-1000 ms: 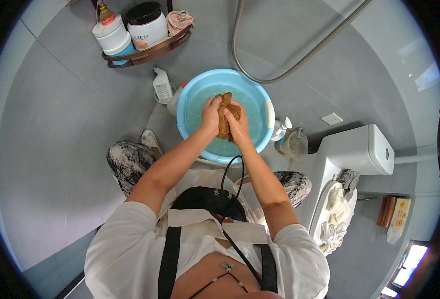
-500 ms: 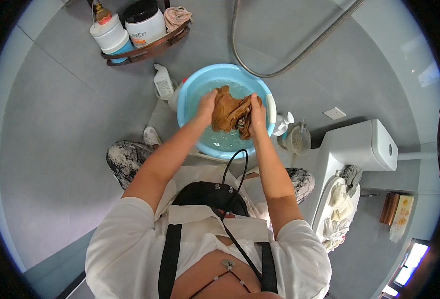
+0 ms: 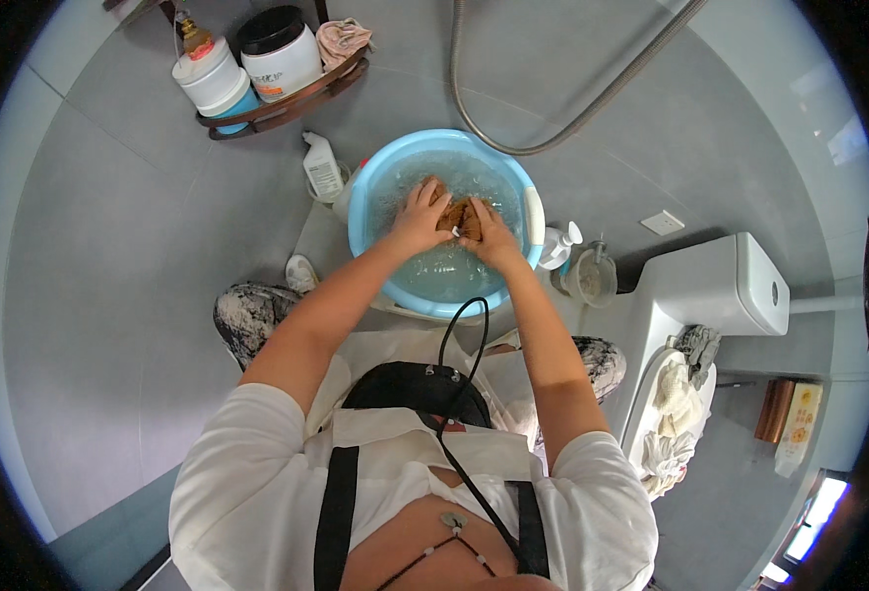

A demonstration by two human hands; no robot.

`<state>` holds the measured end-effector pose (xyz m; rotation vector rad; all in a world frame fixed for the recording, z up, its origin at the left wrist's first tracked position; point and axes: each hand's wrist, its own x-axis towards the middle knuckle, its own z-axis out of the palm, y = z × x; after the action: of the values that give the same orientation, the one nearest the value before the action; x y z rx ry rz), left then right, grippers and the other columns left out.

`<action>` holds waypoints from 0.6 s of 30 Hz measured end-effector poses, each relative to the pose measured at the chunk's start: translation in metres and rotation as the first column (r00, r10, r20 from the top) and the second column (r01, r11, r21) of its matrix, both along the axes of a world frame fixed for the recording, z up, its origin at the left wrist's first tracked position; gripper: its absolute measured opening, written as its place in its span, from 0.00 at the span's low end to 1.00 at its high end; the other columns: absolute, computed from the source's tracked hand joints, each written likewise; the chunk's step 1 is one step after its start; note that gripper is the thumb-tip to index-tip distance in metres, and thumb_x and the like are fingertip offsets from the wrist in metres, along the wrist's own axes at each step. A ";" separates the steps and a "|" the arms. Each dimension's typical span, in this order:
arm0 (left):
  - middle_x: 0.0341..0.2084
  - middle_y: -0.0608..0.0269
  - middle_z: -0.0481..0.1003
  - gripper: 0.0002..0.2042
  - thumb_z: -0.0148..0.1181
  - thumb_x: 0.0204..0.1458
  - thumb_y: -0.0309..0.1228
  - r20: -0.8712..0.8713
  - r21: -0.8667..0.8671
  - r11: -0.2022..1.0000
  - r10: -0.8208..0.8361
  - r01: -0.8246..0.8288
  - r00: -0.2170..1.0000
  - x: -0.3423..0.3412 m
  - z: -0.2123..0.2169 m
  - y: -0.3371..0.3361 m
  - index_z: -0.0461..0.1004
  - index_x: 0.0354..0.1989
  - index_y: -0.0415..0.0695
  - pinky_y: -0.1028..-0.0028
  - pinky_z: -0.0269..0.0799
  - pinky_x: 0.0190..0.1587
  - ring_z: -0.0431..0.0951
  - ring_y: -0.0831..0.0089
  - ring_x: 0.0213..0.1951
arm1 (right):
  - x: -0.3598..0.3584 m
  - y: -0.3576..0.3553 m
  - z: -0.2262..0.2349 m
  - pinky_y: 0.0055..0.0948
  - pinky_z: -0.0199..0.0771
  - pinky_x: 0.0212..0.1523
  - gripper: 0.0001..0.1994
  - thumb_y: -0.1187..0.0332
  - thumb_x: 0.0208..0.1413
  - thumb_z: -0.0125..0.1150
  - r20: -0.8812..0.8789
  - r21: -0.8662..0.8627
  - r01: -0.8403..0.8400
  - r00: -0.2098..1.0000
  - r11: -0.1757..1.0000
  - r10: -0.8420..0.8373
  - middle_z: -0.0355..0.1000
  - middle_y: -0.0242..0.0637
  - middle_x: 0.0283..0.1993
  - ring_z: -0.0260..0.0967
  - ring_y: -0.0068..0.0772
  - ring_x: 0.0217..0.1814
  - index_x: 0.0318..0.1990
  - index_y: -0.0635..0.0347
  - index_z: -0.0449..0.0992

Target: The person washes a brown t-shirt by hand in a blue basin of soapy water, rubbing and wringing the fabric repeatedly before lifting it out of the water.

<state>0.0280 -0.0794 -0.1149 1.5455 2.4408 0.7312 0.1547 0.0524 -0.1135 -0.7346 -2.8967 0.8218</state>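
A light blue plastic basin (image 3: 358, 212) with water in it stands in front of me. Low in the water lies a bunched brown cloth garment (image 3: 466, 219), mostly covered by my hands. My left hand (image 3: 418, 221) grips its left side from above, fingers curled over the fabric. On the other side my right hand (image 3: 494, 239) holds the cloth, its fingertips close to the left ones. A small white patch shows on the fabric between the hands. Ripples and bubbles surround the cloth.
A white bottle (image 3: 323, 167) stands left of the basin, a white pump bottle (image 3: 556, 246) and a clear cup (image 3: 590, 279) to its right. A metal hose (image 3: 592, 108) loops above. Clothes (image 3: 673, 404) lie on the toilet (image 3: 715, 286). Tubs fill a corner shelf (image 3: 306, 99).
Both hands have come closer together and pushed the brown garment down into the water. It was spread between them before and is now bunched, with more ripples around it.
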 end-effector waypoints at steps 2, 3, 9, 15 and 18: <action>0.59 0.50 0.43 0.33 0.62 0.38 0.37 0.017 -0.072 0.997 -0.009 0.011 1.000 0.002 -0.005 0.000 0.56 0.56 0.47 0.55 0.49 0.58 0.43 0.49 0.60 | -0.002 -0.001 -0.011 0.46 0.58 0.54 0.43 0.57 0.40 0.64 0.143 0.035 -0.039 0.989 0.999 0.034 0.49 0.46 0.61 0.49 0.53 0.61 0.62 0.39 0.41; 0.59 0.51 0.43 0.33 0.62 0.39 0.36 0.000 -0.101 0.995 0.001 -0.001 1.000 0.005 -0.011 0.000 0.56 0.56 0.48 0.55 0.50 0.58 0.43 0.50 0.60 | -0.002 -0.007 -0.003 0.50 0.56 0.55 0.45 0.57 0.42 0.62 0.295 -0.004 -0.023 0.955 1.000 0.024 0.43 0.45 0.63 0.48 0.55 0.61 0.63 0.35 0.35; 0.62 0.60 0.39 0.21 0.54 0.45 0.34 -0.055 -0.204 0.978 0.041 -0.051 0.998 0.017 -0.028 0.006 0.63 0.51 0.55 0.54 0.50 0.57 0.42 0.53 0.62 | -0.012 -0.008 -0.030 0.42 0.43 0.62 0.34 0.64 0.49 0.50 0.385 0.345 -0.352 0.898 0.870 0.210 0.39 0.48 0.65 0.36 0.53 0.66 0.63 0.49 0.41; 0.61 0.57 0.45 0.14 0.53 0.46 0.35 -0.123 -0.154 0.987 0.026 -0.045 0.992 0.012 -0.005 0.001 0.70 0.44 0.52 0.53 0.50 0.56 0.45 0.56 0.61 | -0.006 -0.011 -0.027 0.38 0.51 0.60 0.28 0.65 0.48 0.52 0.274 0.201 -0.114 0.960 0.973 0.056 0.49 0.43 0.62 0.47 0.45 0.63 0.59 0.46 0.53; 0.54 0.54 0.58 0.13 0.52 0.48 0.35 0.059 0.097 0.989 0.108 -0.114 0.992 -0.018 -0.024 -0.002 0.71 0.41 0.47 0.59 0.54 0.54 0.55 0.58 0.57 | -0.003 0.030 -0.026 0.37 0.57 0.56 0.22 0.71 0.48 0.49 0.088 -0.238 -0.090 0.990 0.967 0.114 0.63 0.43 0.53 0.56 0.43 0.57 0.54 0.50 0.62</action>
<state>0.0099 -0.0810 -0.1391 1.4123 2.5031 0.9153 0.1517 0.0825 -0.1397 -0.6652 -2.9813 1.1876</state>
